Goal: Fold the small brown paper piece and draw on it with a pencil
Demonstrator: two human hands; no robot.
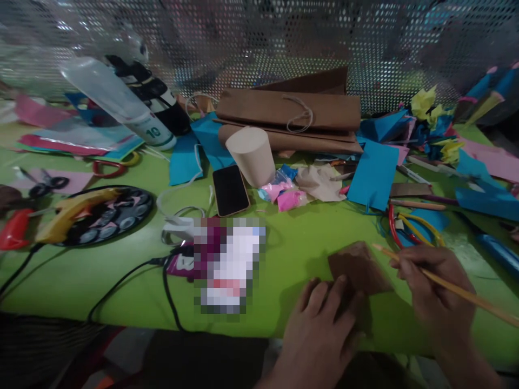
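The left grip (pixel 324 319) and right grip (pixel 441 286) are bare hands with slender fingers (pixel 315 298), and the wrists (pixel 298 367) below are uncovered too. Dark cloth (pixel 203 359) shows left of them, too dim to tell whether it is worn.

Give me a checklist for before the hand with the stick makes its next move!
1. Left hand at the brown piece: ok. The left hand has its fingers at the near edge of the brown piece.
2. Stick held: ok. The right hand grips the thin yellow stick.
3. Tip touching the brown piece: cannot tell. The tip is by its edge, but any gap is unclear.
4. Room around the right hand: not ok. Red and yellow handles lie right beside it.
5. Dark phone out of the way: ok. The dark phone lies well apart from both hands.
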